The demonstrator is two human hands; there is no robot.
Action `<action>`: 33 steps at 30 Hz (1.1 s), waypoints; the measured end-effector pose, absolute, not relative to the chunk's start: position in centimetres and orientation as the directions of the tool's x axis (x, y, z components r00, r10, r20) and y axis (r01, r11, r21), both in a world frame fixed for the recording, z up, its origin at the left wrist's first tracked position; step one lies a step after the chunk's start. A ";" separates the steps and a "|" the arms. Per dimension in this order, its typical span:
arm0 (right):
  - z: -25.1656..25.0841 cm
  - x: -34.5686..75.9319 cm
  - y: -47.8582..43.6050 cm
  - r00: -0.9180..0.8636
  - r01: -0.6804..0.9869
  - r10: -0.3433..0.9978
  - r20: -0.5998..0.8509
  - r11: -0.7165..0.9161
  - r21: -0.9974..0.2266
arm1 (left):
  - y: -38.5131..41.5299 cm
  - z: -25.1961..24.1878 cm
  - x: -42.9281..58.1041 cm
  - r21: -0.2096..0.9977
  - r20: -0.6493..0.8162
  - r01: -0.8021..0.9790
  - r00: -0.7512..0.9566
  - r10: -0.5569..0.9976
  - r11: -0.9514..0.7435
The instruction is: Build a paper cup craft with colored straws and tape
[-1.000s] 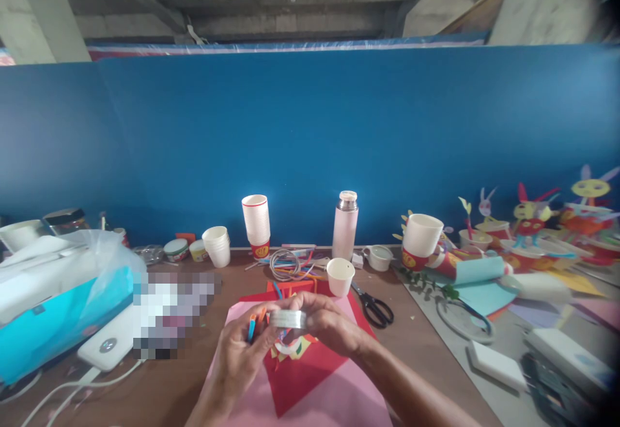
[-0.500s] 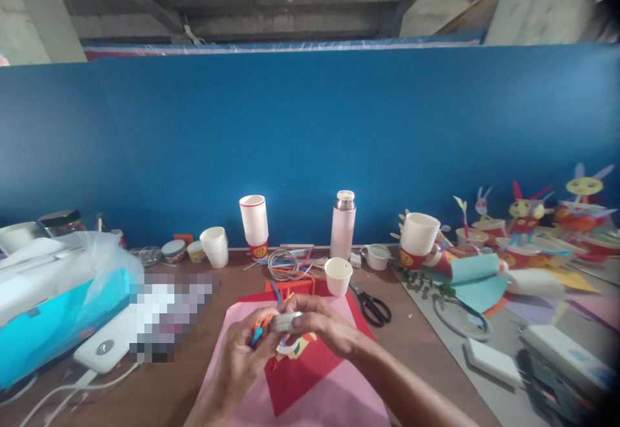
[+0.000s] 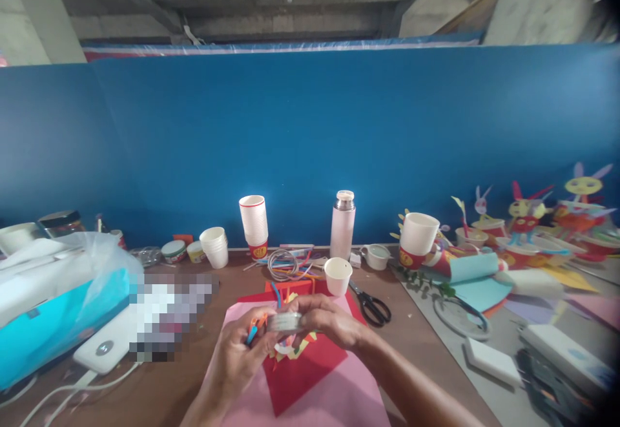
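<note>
Both hands meet over the paper at the front of the table. My left hand (image 3: 242, 343) is closed around an orange and blue piece (image 3: 252, 331), whose kind I cannot make out, and pinches the near side of a roll of clear tape (image 3: 284, 322). The fingers of my right hand (image 3: 327, 320) are bent round the other side of that roll. Below them lie yellow and white paper cutouts (image 3: 290, 348), partly hidden by the hands. These rest on red paper (image 3: 295, 382) over a pink sheet (image 3: 343, 401).
Black-handled scissors (image 3: 375, 307) lie right of a white paper cup (image 3: 338, 276). Behind stand a cup stack (image 3: 253, 220) and a pink flask (image 3: 343, 227). Coloured strips and a coiled cord (image 3: 283, 264) lie between. Paper-cup figures (image 3: 526, 220) crowd the right; a white power bank (image 3: 104, 346) lies left.
The tape roll has turned slightly in my fingers and shows more of its edge. Both hands stay close together in nearly the same place.
</note>
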State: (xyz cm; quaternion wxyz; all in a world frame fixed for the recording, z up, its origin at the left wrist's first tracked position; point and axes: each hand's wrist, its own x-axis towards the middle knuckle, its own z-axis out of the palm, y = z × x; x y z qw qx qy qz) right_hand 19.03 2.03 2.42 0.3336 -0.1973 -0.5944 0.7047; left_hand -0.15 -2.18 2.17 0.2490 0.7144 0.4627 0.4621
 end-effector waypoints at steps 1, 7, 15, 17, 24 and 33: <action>2.7 19.0 1.9 -0.690 -0.190 0.717 0.103 -0.041 -0.981 | -2.3 2.4 0.0 0.775 0.426 0.447 0.153 0.892 -0.447; 3.5 19.1 1.4 -0.651 -0.036 0.759 0.032 0.011 -0.999 | -2.5 3.0 0.8 0.789 0.404 0.448 0.136 0.905 -0.420; 1.9 18.2 1.9 -0.656 -0.409 0.737 0.163 -0.166 -0.897 | -1.6 1.5 -0.3 0.862 0.371 0.328 0.109 0.922 -0.386; 1.7 18.2 2.0 -0.664 -0.427 0.726 0.181 -0.168 -0.888 | -1.6 1.3 -0.4 0.864 0.379 0.319 0.099 0.920 -0.390; 2.4 19.1 2.0 -0.668 -0.210 0.736 0.108 -0.048 -0.976 | -2.5 3.1 0.3 0.754 0.418 0.460 0.214 0.883 -0.469; 3.7 18.8 1.1 -0.571 0.101 0.819 0.047 0.127 -0.987 | -1.7 1.0 0.1 0.588 0.535 0.586 0.236 0.812 -0.558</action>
